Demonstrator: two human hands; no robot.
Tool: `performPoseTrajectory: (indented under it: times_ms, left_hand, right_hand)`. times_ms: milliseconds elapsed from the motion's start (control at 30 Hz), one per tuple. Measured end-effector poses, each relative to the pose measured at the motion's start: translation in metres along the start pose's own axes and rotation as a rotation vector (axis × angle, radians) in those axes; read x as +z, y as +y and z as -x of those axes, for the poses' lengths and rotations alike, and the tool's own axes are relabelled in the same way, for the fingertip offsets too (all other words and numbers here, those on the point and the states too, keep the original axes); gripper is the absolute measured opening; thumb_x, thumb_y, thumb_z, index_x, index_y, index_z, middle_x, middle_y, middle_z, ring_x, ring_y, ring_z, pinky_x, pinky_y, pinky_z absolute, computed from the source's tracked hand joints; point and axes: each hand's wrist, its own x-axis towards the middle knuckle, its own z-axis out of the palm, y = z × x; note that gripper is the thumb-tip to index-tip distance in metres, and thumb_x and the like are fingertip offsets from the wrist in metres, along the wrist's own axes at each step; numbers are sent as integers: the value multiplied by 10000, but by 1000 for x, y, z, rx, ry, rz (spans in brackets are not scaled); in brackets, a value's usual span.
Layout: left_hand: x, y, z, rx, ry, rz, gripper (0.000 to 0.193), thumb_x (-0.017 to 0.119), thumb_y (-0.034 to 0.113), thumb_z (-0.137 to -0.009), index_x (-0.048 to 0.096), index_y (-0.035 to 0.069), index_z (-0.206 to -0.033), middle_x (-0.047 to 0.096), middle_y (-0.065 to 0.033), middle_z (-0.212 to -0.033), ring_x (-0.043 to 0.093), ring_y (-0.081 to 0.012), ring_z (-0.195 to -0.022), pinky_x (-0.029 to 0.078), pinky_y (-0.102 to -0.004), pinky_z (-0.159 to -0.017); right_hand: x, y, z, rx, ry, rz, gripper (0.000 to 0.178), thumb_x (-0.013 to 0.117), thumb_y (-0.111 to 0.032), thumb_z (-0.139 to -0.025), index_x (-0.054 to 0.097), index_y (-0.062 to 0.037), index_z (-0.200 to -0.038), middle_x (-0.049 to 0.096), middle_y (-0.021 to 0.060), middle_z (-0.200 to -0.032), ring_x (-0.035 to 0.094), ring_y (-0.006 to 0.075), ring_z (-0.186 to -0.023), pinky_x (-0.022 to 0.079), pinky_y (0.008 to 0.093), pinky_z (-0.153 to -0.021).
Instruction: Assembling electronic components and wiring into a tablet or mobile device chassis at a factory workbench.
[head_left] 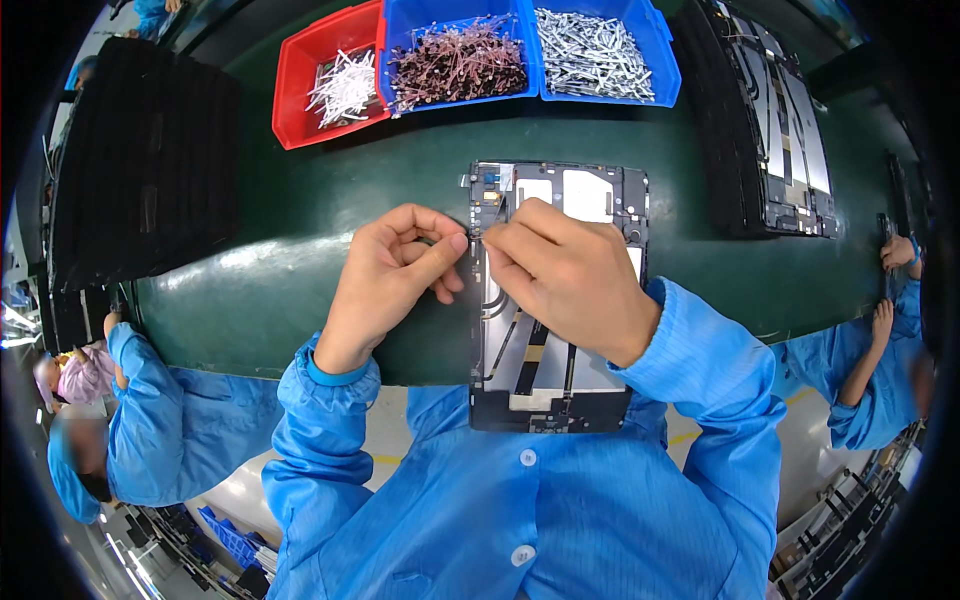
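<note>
An opened tablet (600, 385) lies on the green table in front of me, its circuit parts, flat cables and silver plates bare. My left hand (390, 275) is at the tablet's upper left edge, thumb and forefinger pinched together. Whatever may be between those fingertips is too small to make out. Over the upper middle of the tablet, my right hand (575, 275) is closed with its fingertips pressed together near the left edge, close to the left fingertips. What it holds, if anything, is hidden by the fingers.
Behind the tablet stand a red bin (290, 105) of white pieces, a blue bin (460, 10) of dark pinkish wired parts and another blue bin (665, 70) of silvery strips. A black stack (150, 170) rises at left, opened tablets (790, 130) at right. Co-workers sit on both sides.
</note>
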Motion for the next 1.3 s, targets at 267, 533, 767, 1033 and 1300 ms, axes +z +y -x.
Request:
performPoseTrajectory:
  times_ms: [267, 533, 767, 1033, 1300]
  left_hand:
    - [2, -1, -3, 13, 11, -46, 152, 702, 77, -970, 636, -45, -1031, 690, -66, -779, 660, -96, -652, 527, -222, -567]
    - [4, -1, -1, 23, 40, -67, 142, 692, 74, -977, 641, -47, -1032, 694, -70, -757, 660, -99, -659, 528, -218, -571]
    - [4, -1, -2, 16, 26, -58, 142, 689, 71, -978, 639, -51, -1032, 699, -79, -751, 661, -104, -654, 537, -223, -570]
    - [4, 0, -2, 18, 37, -71, 140, 695, 66, -972, 630, -49, -1017, 697, -84, -744, 672, -113, -658, 548, -231, -567]
    - [0, 10, -9, -56, -37, -72, 81, 665, -7, -940, 602, -46, -972, 672, -111, -888, 697, -133, -681, 582, -249, -581]
  right_hand:
    - [1, 2, 2, -32, 14, 8, 116, 759, -75, -809, 699, -58, -907, 560, 43, -778, 631, 214, -592, 520, 342, -516]
    - [1, 2, 1, -53, 45, 14, 118, 760, -69, -805, 699, -54, -904, 550, 42, -780, 624, 206, -585, 506, 340, -501]
    - [2, 3, 1, -48, 46, 4, 117, 756, -63, -806, 697, -43, -904, 549, 40, -779, 627, 201, -593, 505, 337, -504]
    - [1, 4, 1, -73, 40, 7, 121, 758, -59, -808, 696, -39, -910, 549, 42, -792, 629, 203, -594, 504, 339, -500]
    - [1, 4, 2, -68, 42, -10, 132, 763, -57, -807, 704, -36, -923, 552, 43, -793, 629, 204, -593, 506, 340, -501]
